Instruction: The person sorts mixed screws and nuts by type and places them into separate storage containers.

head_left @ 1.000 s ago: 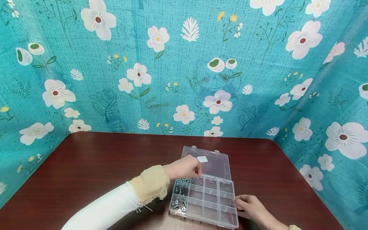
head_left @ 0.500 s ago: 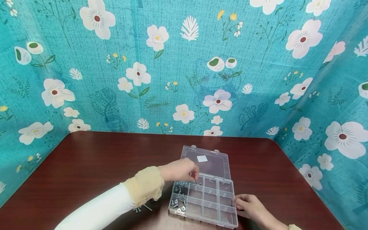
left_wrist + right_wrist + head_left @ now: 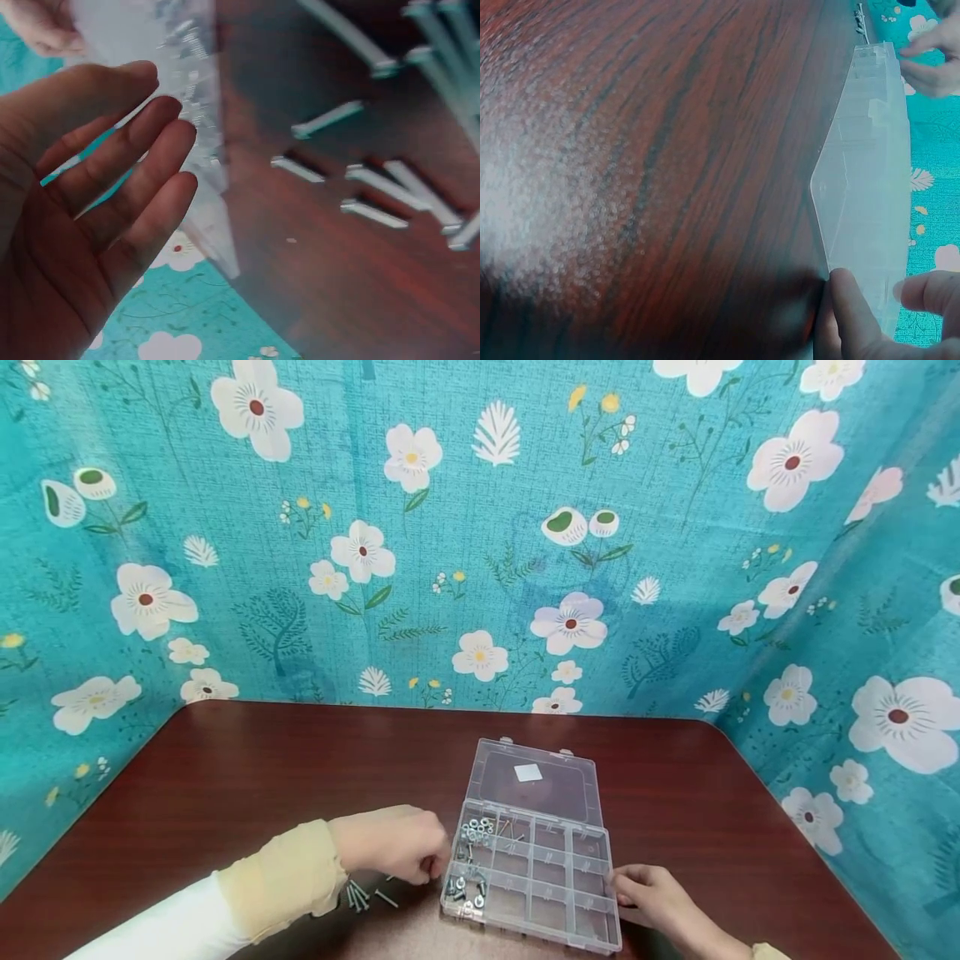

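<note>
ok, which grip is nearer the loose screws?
Left. The left grip is just right of the screws, by the box's left side. The right grip is at the box's right side, across it from them.

Curtained-off spot, rm type unclear: floral teal cloth (image 3: 442,610) behind & beside dk wood-look tbl (image 3: 300,768).
</note>
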